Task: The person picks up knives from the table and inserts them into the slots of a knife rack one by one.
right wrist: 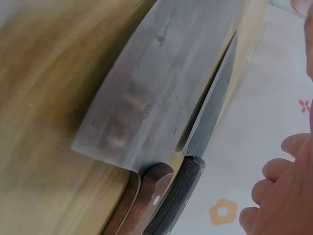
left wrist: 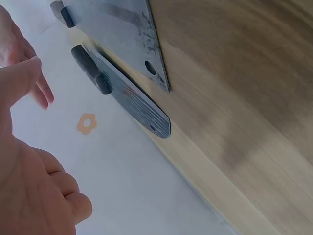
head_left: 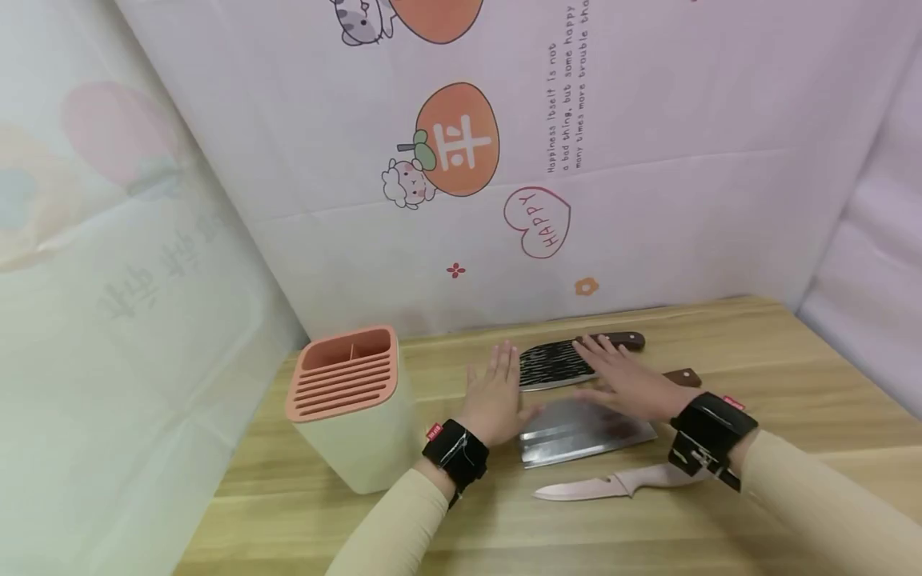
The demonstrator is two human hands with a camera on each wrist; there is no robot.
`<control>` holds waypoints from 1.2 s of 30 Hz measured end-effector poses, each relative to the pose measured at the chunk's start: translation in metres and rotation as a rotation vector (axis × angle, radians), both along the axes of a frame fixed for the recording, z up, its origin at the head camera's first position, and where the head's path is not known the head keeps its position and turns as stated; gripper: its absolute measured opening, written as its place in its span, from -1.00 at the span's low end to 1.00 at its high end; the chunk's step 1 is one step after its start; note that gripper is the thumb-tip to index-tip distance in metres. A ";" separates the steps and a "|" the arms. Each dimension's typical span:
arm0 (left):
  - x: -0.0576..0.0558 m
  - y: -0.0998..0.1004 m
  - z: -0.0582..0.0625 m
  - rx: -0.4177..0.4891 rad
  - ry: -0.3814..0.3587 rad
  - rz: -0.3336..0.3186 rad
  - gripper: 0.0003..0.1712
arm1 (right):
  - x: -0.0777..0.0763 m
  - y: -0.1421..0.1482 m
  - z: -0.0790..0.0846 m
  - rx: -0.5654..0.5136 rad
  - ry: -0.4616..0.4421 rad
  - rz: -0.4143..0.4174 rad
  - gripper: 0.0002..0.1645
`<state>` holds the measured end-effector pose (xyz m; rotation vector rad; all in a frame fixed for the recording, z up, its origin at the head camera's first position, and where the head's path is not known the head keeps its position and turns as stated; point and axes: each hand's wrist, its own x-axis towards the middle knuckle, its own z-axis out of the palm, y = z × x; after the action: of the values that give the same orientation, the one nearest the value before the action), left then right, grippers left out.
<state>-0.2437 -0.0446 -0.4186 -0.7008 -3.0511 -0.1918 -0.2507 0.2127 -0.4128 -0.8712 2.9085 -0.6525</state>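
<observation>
Holding left hand and right hand raised above the worktop, both with fingers straight and thumbs apart. Reaching over a broad cleaver, with a dark-bladed knife on its far side and a pale knife on its near side. Having a slotted holder upright to the left.

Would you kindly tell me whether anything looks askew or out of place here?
Only the printed backdrop behind the table looks odd: its English lettering runs sideways, reading upward. I see no spill around the cleaver.
</observation>
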 end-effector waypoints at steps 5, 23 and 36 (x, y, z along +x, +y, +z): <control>0.001 -0.003 -0.004 0.000 0.002 -0.023 0.18 | 0.012 0.013 -0.002 -0.037 -0.054 -0.005 0.08; 0.044 -0.046 -0.002 0.016 0.038 -0.249 -0.11 | 0.059 0.055 -0.012 0.023 0.053 0.150 -0.03; 0.086 -0.112 0.010 0.342 0.224 -0.371 -0.35 | 0.068 0.076 -0.044 0.015 0.238 0.241 -0.29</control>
<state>-0.1580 -0.1566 -0.4083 -1.1564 -2.5597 -0.5753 -0.1830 0.2890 -0.4573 -1.3557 2.9297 -0.5401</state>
